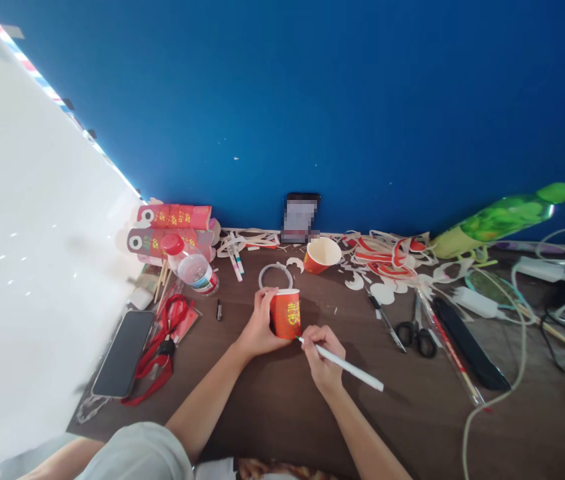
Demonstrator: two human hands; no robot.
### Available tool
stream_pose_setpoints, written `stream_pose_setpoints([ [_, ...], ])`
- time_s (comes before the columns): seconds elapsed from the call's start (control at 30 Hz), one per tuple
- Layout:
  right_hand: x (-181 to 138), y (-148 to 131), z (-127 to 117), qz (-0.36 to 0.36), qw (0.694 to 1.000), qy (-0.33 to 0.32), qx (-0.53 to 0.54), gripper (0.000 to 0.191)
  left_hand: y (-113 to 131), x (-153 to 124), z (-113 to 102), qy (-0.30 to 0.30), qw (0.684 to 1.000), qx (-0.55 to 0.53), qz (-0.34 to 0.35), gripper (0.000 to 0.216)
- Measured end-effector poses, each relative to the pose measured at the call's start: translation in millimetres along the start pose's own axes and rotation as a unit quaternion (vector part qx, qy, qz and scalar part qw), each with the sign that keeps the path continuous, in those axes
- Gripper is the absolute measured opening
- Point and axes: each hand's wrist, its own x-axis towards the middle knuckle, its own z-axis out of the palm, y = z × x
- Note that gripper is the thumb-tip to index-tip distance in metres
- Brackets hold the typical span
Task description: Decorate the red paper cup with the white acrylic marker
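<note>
My left hand (258, 325) is wrapped round the left side of a red paper cup (286, 315) with yellow characters, held upright at the table. In my right hand (323, 357) is a white marker pen (357, 375), its green tip at the lower right edge of the cup. Whether the tip touches the paper I cannot tell. Just behind the cup lies a roll of clear tape (261, 275). A second red paper cup (315, 262), tilted so its white inside shows, is farther back. A small black pen cap (219, 310) lies to the left.
A water bottle (196, 272), a phone (123, 353) and a red lanyard (155, 370) are on the left. Scissors (418, 333), a craft knife (387, 323) and a black case (470, 347) lie right. Paper scraps (382, 257) and another phone (300, 220) line the blue wall.
</note>
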Motion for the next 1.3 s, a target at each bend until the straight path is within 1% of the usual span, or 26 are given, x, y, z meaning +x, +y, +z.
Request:
stream_pose_setpoints([
  [0.27, 0.4, -1.8, -0.8, -0.004, 1.000, -0.004, -0.011, 0.022, 1.0, 0.3, -0.8, 0.000, 1.000, 0.005, -0.002, 0.104],
  [0.5, 0.4, -1.9, -0.4, -0.001, 1.000, -0.001, -0.021, 0.023, -0.1, 0.0, -0.7, 0.001, 1.000, 0.009, 0.010, 0.105],
  [0.67, 0.5, -2.1, -1.1, -0.003, 1.000, -0.002, -0.029, 0.022, 0.6, -0.7, 0.1, -0.003, 1.000, 0.008, -0.004, 0.106],
  [0.83, 0.3, -2.8, -1.6, -0.015, 1.000, 0.002, -0.027, 0.022, 0.5, -0.5, 0.1, -0.004, 1.000, -0.003, -0.004, 0.105],
  [1.07, 1.0, -3.6, -2.4, -0.015, 0.999, 0.009, -0.033, 0.024, -0.5, -0.4, 0.5, -0.003, 1.000, 0.000, -0.004, 0.108],
  [1.3, 0.6, -3.5, -3.3, -0.012, 0.999, 0.015, -0.038, 0.022, -0.1, -0.1, -0.4, 0.003, 1.000, 0.003, 0.006, 0.106],
])
